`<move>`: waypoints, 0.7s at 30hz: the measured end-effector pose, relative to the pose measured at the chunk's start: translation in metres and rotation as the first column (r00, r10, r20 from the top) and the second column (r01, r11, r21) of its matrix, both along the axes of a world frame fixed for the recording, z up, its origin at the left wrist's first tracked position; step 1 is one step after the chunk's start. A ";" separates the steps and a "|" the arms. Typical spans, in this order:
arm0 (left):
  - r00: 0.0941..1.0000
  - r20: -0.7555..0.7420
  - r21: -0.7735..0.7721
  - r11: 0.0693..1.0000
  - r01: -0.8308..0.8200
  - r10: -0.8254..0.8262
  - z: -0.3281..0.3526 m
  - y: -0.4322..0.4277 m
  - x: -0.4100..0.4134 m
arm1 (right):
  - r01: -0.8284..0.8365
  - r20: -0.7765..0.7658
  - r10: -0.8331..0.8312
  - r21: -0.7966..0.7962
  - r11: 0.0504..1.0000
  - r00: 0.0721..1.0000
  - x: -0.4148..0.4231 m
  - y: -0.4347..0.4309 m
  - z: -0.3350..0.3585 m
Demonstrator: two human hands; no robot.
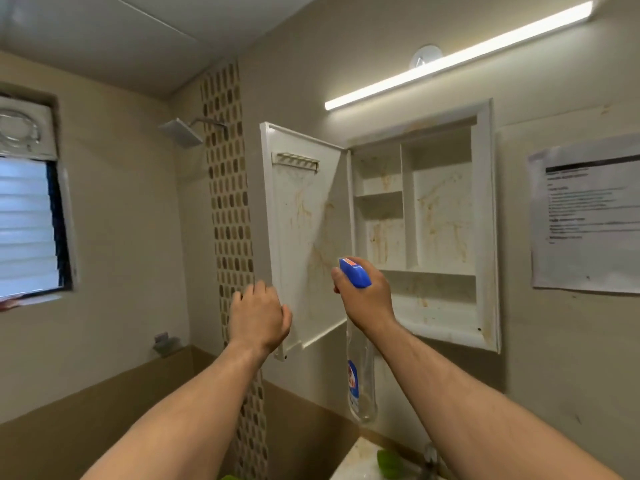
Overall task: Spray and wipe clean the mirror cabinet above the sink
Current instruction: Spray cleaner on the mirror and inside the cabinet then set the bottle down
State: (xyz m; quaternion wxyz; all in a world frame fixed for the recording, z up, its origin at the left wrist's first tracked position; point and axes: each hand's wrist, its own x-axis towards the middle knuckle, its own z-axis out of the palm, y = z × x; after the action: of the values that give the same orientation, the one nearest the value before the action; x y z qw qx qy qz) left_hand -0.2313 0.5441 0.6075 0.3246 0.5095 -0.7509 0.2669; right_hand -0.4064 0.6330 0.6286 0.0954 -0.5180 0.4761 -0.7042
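The white wall cabinet (485,220) hangs open, with its shelves and back streaked with brown stains. Its door (304,220) is swung out to the left, inner side facing me, also stained. My left hand (259,315) grips the door's lower left edge. My right hand (367,296) is closed round the neck of a clear spray bottle (360,386) with a blue trigger head (355,276). The nozzle points at the door's inner face, a short way off it.
A lit tube lamp (457,57) runs above the cabinet. A printed paper sheet (588,216) is stuck to the wall at the right. The sink's edge (353,462) with something green (391,462) lies below. A shower head (181,131) and a window (27,223) are at the left.
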 end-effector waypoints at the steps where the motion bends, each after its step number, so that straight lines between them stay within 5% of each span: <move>1: 0.999 -0.013 -0.018 0.999 -0.036 0.036 0.005 -0.004 0.001 | -0.003 -0.002 0.003 0.003 1.000 1.000 -0.001 -0.006 0.007; 5: 0.995 -0.065 -0.075 0.994 -0.082 0.077 0.044 -0.022 -0.002 | -0.047 0.025 0.048 -0.015 0.999 0.999 -0.009 -0.028 0.038; 11: 0.973 0.214 -0.195 0.980 -0.044 0.086 0.099 -0.058 -0.018 | -0.064 -0.075 0.061 -0.037 0.997 0.995 -0.025 -0.060 0.093; 18: 0.977 0.147 -0.193 0.973 -0.128 0.158 0.113 -0.081 -0.030 | -0.154 -0.225 0.124 -0.123 0.980 0.966 -0.033 -0.091 0.118; 21: 0.972 0.146 -0.197 0.968 -0.156 0.187 0.110 -0.087 -0.030 | -0.071 -0.275 0.034 -0.125 0.990 0.961 -0.040 -0.108 0.114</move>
State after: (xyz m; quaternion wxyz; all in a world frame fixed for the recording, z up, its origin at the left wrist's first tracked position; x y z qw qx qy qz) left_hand -0.2615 0.4574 0.7171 0.2833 0.5170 -0.7000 0.4031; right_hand -0.4459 0.5248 0.7422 0.0129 -0.6274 0.4227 -0.6538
